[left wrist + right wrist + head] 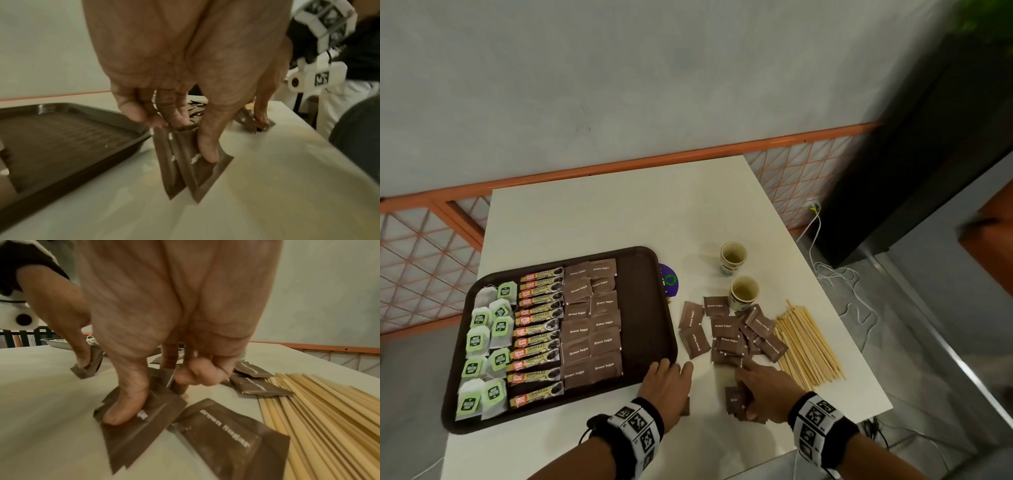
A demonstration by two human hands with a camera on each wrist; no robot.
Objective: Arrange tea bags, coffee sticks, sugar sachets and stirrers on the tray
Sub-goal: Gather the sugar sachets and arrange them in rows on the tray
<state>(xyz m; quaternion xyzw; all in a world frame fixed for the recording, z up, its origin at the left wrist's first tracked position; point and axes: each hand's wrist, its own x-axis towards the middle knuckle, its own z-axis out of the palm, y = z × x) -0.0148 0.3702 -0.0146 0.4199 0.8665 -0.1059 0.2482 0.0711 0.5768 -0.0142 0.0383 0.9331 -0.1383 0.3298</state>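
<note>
The brown tray sits on the left of the white worktop. It carries a column of green-tagged tea bags, a column of coffee sticks and two columns of brown sugar sachets; its right strip is bare.

Just off the tray's near right corner, the left hand pinches two brown sachets between thumb and fingertips, their lower edges close to the worktop. Whether they touch it is hard to tell in the blurred wrist view.

The right hand presses its thumb onto a small stack of sachets lying on the worktop, fingers curled round their far edge.

More loose sachets lie scattered beyond it, beside a fanned bundle of wooden stirrers. Two paper cups stand behind the loose sachets.
</note>
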